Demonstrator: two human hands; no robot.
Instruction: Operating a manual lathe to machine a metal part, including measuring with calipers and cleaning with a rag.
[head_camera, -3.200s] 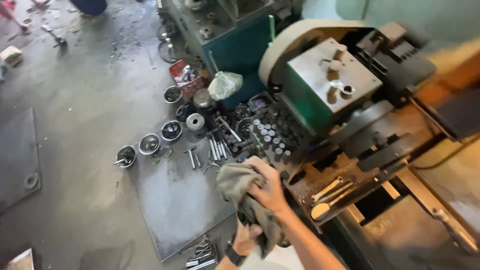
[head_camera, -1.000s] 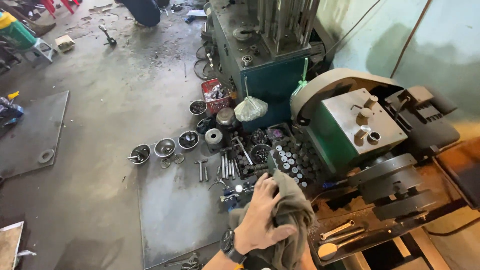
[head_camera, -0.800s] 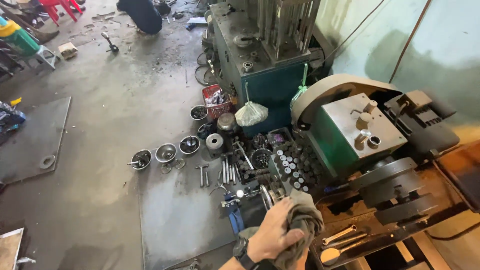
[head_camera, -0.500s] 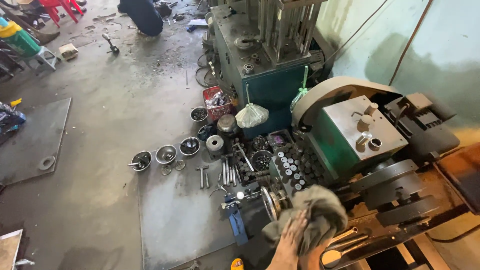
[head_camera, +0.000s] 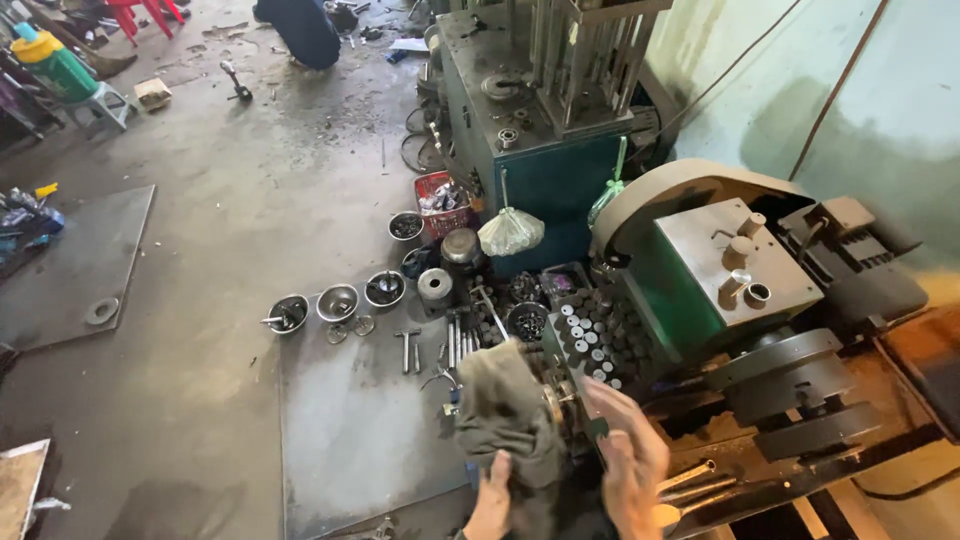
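A dirty grey-green rag (head_camera: 505, 415) hangs at the bottom centre, and my left hand (head_camera: 490, 497) grips its lower end from below. Just right of the rag sits the round metal chuck (head_camera: 556, 402) of a green lathe (head_camera: 720, 270). My right hand (head_camera: 628, 458) is beside the chuck with its fingers spread, resting on the dark machine bed and holding nothing. My wrists are cut off by the frame's bottom edge.
Several metal bowls (head_camera: 338, 302), loose bolts and a tray of sockets (head_camera: 600, 340) lie on a steel floor plate (head_camera: 350, 430). A teal machine (head_camera: 530, 130) with a hanging plastic bag (head_camera: 511, 232) stands behind. A crouching person (head_camera: 297, 28) is at the far top.
The rag has passed from the right side over the chuck to its left, now held from below by my left hand. My right hand came off the rag and spread open beside the chuck.
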